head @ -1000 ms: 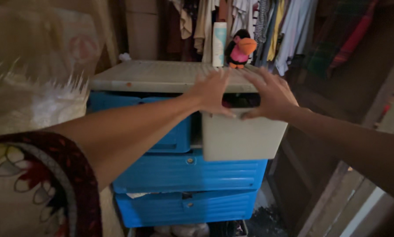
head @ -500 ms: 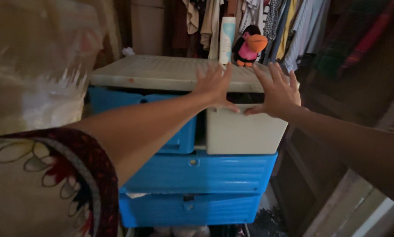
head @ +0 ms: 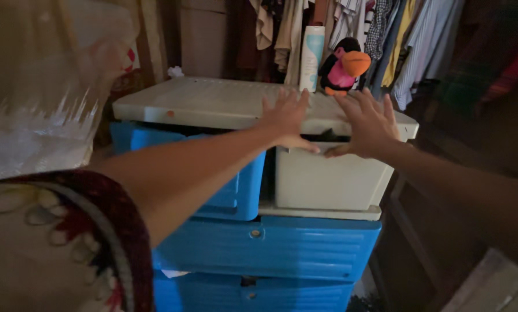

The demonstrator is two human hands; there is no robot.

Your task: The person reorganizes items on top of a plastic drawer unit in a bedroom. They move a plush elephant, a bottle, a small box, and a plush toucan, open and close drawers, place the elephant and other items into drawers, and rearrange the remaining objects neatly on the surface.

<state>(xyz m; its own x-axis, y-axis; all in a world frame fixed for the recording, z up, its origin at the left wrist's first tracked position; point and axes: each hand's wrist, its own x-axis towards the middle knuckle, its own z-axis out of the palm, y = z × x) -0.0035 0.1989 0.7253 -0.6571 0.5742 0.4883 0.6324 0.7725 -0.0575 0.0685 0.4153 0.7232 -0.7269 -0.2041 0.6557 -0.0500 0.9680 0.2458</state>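
Both forearms are bare from the elbow down to the left hand [head: 285, 118] and the right hand [head: 367, 124], with no rings, watch or bracelet visible. At the lower left of the frame, a short cream sleeve [head: 45, 242] carries embroidered flower outlines and a dark red patterned cuff band.

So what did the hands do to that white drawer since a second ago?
Both hands, left hand and right hand, slid from the front of the cream plastic drawer up onto the cabinet's pale top, fingers spread, thumbs at the drawer's upper edge. The drawer sits a little further in. The blue drawers, stuffed bird toy and white bottle stayed put.
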